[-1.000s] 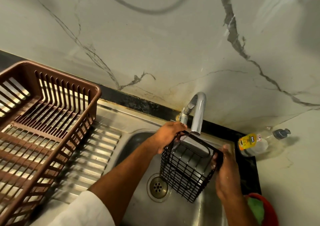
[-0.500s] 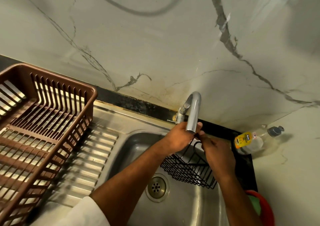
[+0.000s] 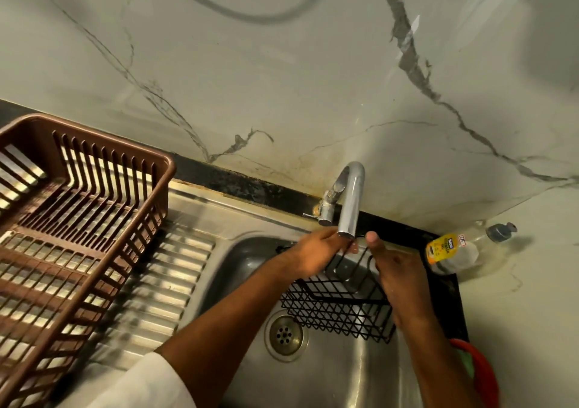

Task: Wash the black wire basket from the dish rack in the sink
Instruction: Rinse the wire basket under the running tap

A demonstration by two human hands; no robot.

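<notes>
The black wire basket (image 3: 340,312) hangs tilted in the steel sink (image 3: 344,379), just right of the drain (image 3: 284,335). Its upper wires reach up to the spout of the chrome faucet (image 3: 352,201). My left hand (image 3: 313,252) lies over the basket's top rim, right under the spout, and holds it; the hand is blurred. My right hand (image 3: 399,279) holds the basket's right side with the thumb pointing up, and its fingers are hidden behind the wires. I see no water stream.
A brown plastic dish rack (image 3: 156,169) stands on the ribbed drainboard (image 3: 169,285) at left. A soap bottle with a yellow label (image 3: 451,251) lies on the counter right of the faucet. A red bowl (image 3: 484,376) sits by the sink's right edge.
The basket went from open side up under the spout to hanging lower and tilted. Both hands came together at its top by the spout; the right hand has since shifted slightly right.
</notes>
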